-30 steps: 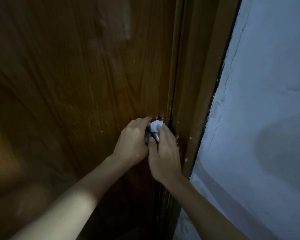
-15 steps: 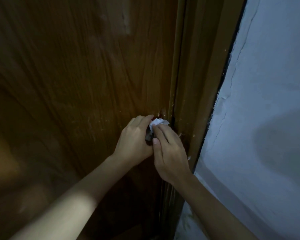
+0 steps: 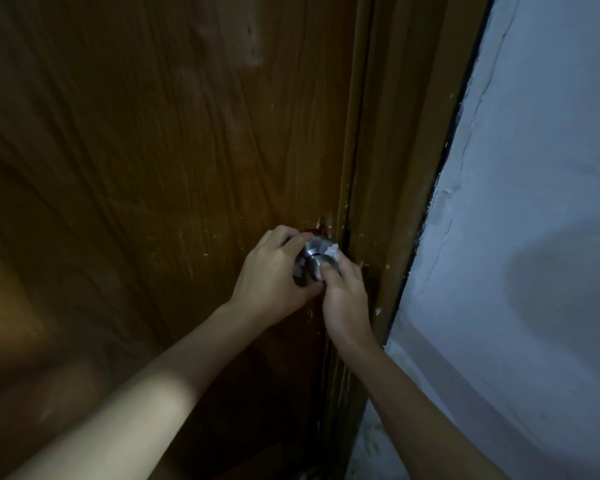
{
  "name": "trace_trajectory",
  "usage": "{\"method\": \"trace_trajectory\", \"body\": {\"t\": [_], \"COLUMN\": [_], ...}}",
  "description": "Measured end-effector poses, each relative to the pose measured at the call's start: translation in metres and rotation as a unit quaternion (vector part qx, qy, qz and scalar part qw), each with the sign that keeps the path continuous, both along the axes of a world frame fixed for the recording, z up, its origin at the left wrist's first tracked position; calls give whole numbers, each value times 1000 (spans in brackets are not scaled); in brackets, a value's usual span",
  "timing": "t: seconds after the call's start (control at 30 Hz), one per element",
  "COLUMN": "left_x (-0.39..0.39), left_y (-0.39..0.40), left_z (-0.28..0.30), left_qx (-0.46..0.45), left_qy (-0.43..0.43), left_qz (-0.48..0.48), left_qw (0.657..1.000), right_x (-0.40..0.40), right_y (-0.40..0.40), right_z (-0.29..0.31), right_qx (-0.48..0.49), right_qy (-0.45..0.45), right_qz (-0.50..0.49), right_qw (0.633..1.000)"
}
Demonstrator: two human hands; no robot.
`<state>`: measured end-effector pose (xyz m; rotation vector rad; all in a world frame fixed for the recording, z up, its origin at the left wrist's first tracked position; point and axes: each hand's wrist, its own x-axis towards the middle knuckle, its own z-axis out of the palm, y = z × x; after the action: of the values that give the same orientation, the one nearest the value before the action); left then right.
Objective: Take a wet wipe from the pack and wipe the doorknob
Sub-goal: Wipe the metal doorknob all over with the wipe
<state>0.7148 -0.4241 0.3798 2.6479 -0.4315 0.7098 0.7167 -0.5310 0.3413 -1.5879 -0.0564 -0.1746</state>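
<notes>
A round silver doorknob (image 3: 315, 255) sits at the right edge of a brown wooden door (image 3: 153, 168). My left hand (image 3: 274, 275) curls around the knob's left side and base. My right hand (image 3: 343, 292) presses a small crumpled white wet wipe (image 3: 332, 251) against the knob's right side, thumb on the knob's front. Most of the wipe is hidden under my fingers. The wipe pack is not in view.
The wooden door frame (image 3: 395, 168) runs just right of the knob. A pale blue-grey wall (image 3: 534, 237) with cracked plaster along the frame fills the right side. The scene is dim.
My right hand has slid down and to the right with the wipe, uncovering more of the knob's shiny top. My left hand stays on the knob.
</notes>
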Motion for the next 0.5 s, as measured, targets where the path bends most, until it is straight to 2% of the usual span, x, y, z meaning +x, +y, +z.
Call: {"method": "trace_trajectory", "body": {"t": [0.1,0.2,0.3,0.33,0.37,0.43,0.5], "left_x": [0,-1,-2,-3,-3,-2,-2], "left_y": [1,1,1,1,1,2,2], "left_z": [1,2,3,3,3,4,4], "left_qx": [7,10,7,5,6,13,17], "left_qy": [7,14,17,18,20,19,18], "left_qz": [0,-2,-5,-6,-7,-7,-8], "left_qw": [1000,1000,1000,1000,1000,1000,1000], "right_x": [5,1,-6,-8,-10,-8,-8], "right_y": [-5,-15,-20,-19,-18,-13,-9], "right_z": [5,9,9,9,9,8,8], "right_qx": [140,277,397,412,411,359,208], "right_qy": [96,178,203,202,198,176,124], "right_qz": [61,114,172,180,180,155,109], "right_qw": [984,938,878,870,872,903,964]}}
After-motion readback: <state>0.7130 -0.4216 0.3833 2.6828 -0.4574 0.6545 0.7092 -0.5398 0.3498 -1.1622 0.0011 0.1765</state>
